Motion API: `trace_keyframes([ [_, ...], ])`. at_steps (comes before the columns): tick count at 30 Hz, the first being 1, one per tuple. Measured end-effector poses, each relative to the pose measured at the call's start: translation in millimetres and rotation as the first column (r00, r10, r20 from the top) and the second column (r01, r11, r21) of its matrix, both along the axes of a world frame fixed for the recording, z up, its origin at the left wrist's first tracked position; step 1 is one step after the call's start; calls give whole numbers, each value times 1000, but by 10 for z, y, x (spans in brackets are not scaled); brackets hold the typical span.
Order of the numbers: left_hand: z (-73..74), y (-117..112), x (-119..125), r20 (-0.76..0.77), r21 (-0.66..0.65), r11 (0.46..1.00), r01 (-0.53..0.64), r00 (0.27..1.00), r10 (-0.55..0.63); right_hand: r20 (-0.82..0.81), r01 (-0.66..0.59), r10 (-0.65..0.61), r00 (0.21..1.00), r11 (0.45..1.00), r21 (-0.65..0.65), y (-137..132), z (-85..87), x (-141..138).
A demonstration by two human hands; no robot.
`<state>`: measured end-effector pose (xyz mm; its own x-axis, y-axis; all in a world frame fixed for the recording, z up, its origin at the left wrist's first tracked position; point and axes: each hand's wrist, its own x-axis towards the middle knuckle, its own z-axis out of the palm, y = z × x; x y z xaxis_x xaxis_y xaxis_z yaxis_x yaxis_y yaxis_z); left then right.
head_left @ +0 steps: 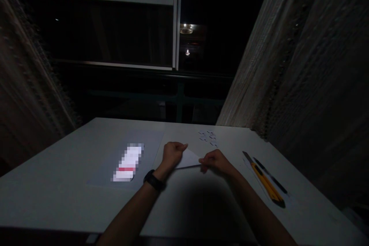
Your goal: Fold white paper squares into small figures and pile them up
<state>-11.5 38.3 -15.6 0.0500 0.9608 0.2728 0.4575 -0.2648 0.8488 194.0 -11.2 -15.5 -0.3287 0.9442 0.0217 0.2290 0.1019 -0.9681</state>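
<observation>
Both my hands hold a folded sheet of white paper (188, 158) just above a white table (72, 200). My left hand (172, 153), with a dark watch on its wrist, is closed on the paper's left corner. My right hand (216, 161) pinches the paper's right edge. The scene is dim.
A yellow utility knife (263, 180) and a dark pen (269, 176) lie to the right of my hands. Several small paper pieces (208, 137) lie farther back. A glowing blurred rectangle (128, 162) rests on a grey sheet at left. Curtains flank a dark window behind the table.
</observation>
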Motion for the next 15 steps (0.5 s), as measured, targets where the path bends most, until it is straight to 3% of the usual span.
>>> trace_keyframes([
  [3,15,89,-82,27,15,996,-92,995,92,-30,84,-83,996,996,34,-36,63,282],
  [6,22,153,-73,25,-5,999,-38,999,38,-36,242,-239,970,960,142,16,168,370],
  [10,20,167,82,1,2,998,65,998,-65,100,195,-222,970,954,227,159,215,82],
  [12,17,163,152,8,10,995,96,995,-96,171,127,-175,969,957,262,228,156,-99],
  [15,10,155,194,64,-5,990,141,988,-141,159,174,-218,963,952,250,306,12,-223],
])
